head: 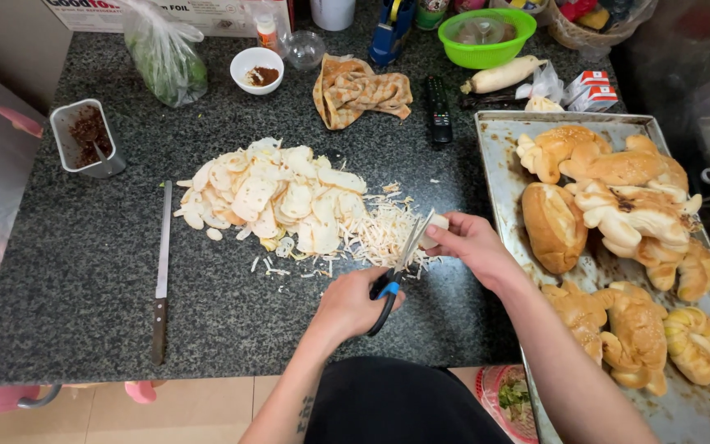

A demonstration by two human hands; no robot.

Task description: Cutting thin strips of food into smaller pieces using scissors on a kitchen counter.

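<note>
Left hand (355, 304) closed around the blue and black handles of a pair of scissors (400, 259), near the front edge of the dark speckled stone counter (84, 271). Blades point up and away, parted, their tips meeting a small pale slice of bread (434, 232). Right hand (470, 245) pinches that slice between fingertips and thumb, just beside the left rim of the baking tray.

Bread slice: off-white, flat, narrow, mostly hidden by the fingers; only the upper end shows. Directly under and left of the blades lies a heap of thin pale shreds (375, 234), straw-like, spread over the counter's middle. Touching that heap on its left, a larger pile of bread slices (273, 197), rounded and irregular, white with cream edges, overlapping loosely.

Long knife (162, 271) with dark handle lies lengthwise toward the counter's left side, apart from the slices. Metal baking tray (499, 173) at the right edge carries golden twisted and round buns (618, 214). Toward the back edge: checked cloth (359, 90), white bowl of reddish-brown paste (257, 70), green bowl (486, 37), black remote (440, 107). Rectangular metal tin with dark contents (85, 136) near the back left corner.
</note>
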